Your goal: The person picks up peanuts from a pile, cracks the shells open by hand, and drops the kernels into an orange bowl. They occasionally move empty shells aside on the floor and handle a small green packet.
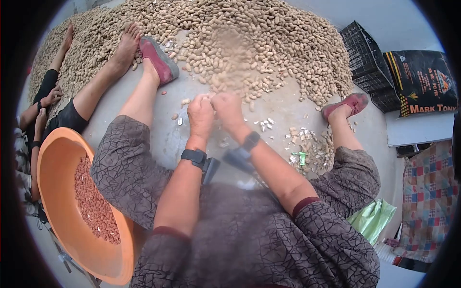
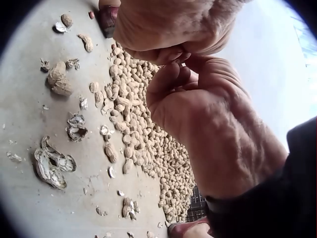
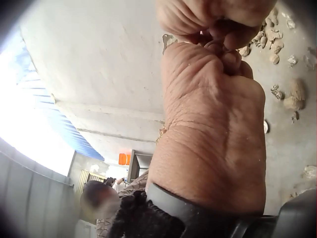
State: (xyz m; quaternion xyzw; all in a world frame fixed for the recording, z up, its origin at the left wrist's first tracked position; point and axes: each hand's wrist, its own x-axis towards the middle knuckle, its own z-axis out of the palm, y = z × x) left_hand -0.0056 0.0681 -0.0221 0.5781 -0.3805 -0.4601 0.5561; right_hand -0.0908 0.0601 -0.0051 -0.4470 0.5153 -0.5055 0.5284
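Note:
My left hand (image 1: 200, 114) and right hand (image 1: 228, 109) meet in front of me over the floor, fingers curled and fingertips together. A bit of pale peanut shell (image 3: 169, 42) shows at the edge of the joined hands in the right wrist view. The rest of what they pinch is hidden by the fingers. Past the hands spreads a big pile of unshelled peanuts (image 1: 269, 38). Beneath them, broken shells (image 2: 49, 166) and a few whole peanuts (image 2: 86, 42) lie on the grey floor.
An orange basin (image 1: 53, 153) holding red shelled kernels (image 1: 93, 201) stands to my left. Another person's legs (image 1: 108, 69) stretch beside it. A black crate (image 1: 367, 67) and a printed black sack (image 1: 422, 81) are at the right. A green wrapper (image 1: 302, 158) lies among shell scraps.

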